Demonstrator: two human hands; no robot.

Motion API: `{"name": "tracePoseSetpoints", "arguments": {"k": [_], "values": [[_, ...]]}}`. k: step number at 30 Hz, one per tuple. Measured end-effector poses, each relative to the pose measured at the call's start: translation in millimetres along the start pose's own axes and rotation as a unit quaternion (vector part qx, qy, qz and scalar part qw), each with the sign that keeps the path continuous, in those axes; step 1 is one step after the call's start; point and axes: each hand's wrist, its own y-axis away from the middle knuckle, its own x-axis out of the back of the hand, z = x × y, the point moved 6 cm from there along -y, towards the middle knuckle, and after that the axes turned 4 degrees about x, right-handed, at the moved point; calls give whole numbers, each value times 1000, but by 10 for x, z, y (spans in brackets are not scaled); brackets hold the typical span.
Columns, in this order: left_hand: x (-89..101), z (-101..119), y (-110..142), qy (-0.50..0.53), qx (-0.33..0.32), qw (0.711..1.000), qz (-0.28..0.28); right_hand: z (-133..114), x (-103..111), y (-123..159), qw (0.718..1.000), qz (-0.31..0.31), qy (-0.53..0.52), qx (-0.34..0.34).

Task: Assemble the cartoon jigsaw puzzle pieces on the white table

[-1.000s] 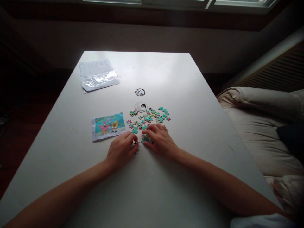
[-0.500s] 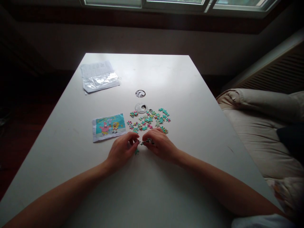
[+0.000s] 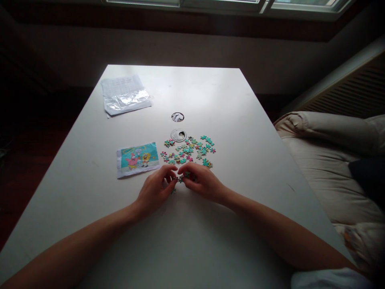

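Note:
My left hand (image 3: 157, 185) pinches a small jigsaw piece (image 3: 175, 178) between thumb and fingertips. Close against it, my right hand (image 3: 202, 180) is closed on jigsaw pieces (image 3: 181, 179), partly hidden under its fingers. The two held parts meet or nearly meet; whether they interlock I cannot tell. Below my left fingertips a greenish piece (image 3: 173, 191) lies on the table. Just beyond both hands spreads a pile of loose jigsaw pieces (image 3: 188, 150), mostly turquoise with some pink and yellow. To the left lies a picture sheet (image 3: 138, 159) with cartoon figures on turquoise.
On the white table (image 3: 210, 96), papers with a clear plastic sleeve (image 3: 128, 98) lie at the far left. Two round fittings, a nearer disc (image 3: 177, 135) and a farther hole (image 3: 177, 117), sit mid-table. A cushioned beige seat (image 3: 313, 168) stands on the right.
My right hand has lowered and closed around its pieces, uncovering part of the pile. The pieces in both hands have come closer together, while my left hand has barely moved.

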Motion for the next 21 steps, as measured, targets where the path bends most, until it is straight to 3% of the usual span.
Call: {"name": "tracePoseSetpoints", "arguments": {"k": [21], "values": [[-11,-23,7,122,-3,992,18,22,-11,7,999,9,-9,-37]]}}
